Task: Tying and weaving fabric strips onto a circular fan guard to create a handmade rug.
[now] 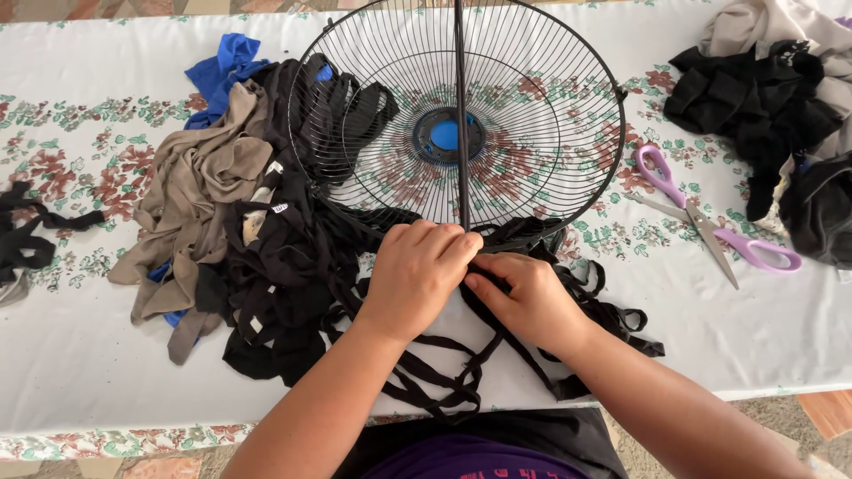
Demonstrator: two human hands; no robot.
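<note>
Left hand and right hand both pinched a black fabric strip at the wire fan guard's rim, near the table's front edge.

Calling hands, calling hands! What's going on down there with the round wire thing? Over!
Left hand and right hand together, pinching black fabric strips at the fan guard rim. One strip stretched across the guard. Purple scissors lie to the right, apart.
</note>
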